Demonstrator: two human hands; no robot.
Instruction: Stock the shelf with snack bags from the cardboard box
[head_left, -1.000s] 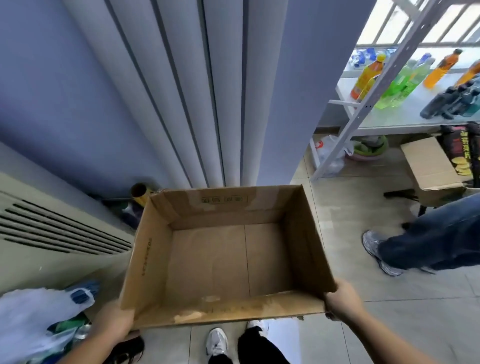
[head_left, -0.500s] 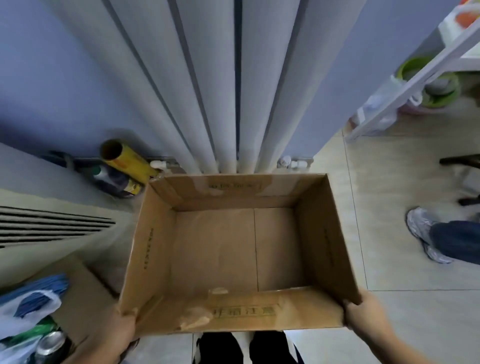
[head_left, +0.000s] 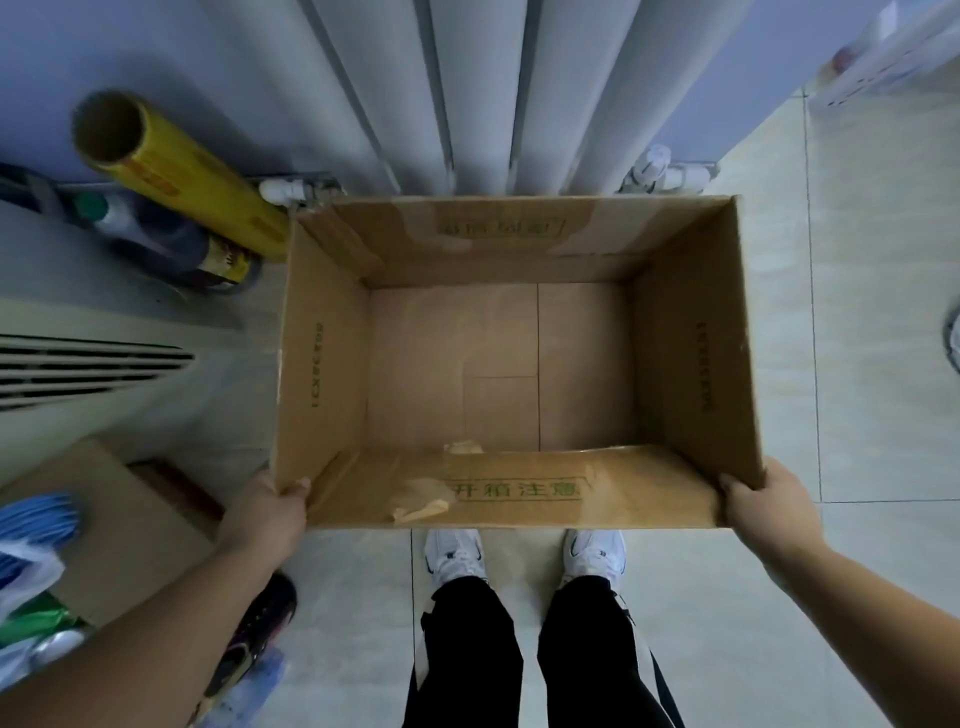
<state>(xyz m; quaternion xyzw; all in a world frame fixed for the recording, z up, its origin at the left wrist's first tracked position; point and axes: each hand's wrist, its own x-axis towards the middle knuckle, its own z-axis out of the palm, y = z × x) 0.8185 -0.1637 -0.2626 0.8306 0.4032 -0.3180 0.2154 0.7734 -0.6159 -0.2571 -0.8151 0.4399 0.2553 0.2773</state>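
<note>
An open brown cardboard box fills the middle of the head view, seen from straight above. Its inside holds no snack bags, only bare cardboard and scraps of tape. My left hand grips the box's near left corner, fingers curled over the rim. My right hand grips the near right corner the same way. The box's far side is close to the white radiator. No shelf shows in this view.
A yellow roll and a dark bottle lie at the left by the wall. A vented white unit, another cardboard box and plastic bags crowd the left. My white shoes stand on pale tiles below.
The view has tilted down and the box has dropped lower toward the floor by the radiator. The drinks shelf and the other person's leg have left the frame. Both hands keep their grip.
</note>
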